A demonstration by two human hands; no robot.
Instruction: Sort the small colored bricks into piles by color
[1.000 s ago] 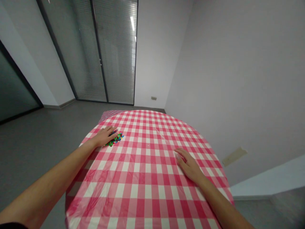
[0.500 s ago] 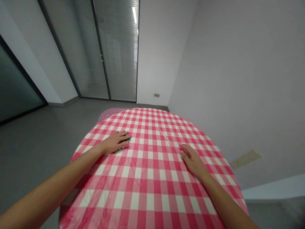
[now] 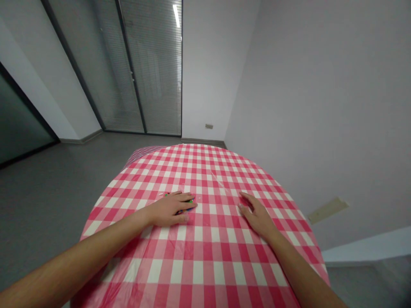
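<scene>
Office with blinded glass partition

Left hand lies flat, palm down, fingers together and pointing rightward; right hand rests palm down, fingers apparently slightly spread.

The tablecloth is pink-and-white gingham; the pieces are green and blue.

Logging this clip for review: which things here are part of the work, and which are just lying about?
Part of the work:
- left hand, flat over the pieces
- small multicoloured plastic pieces
- right hand, resting nearby on the cloth

Just lying about:
- pink-and-white checked tablecloth
- grey-framed glass door with blinds
</scene>
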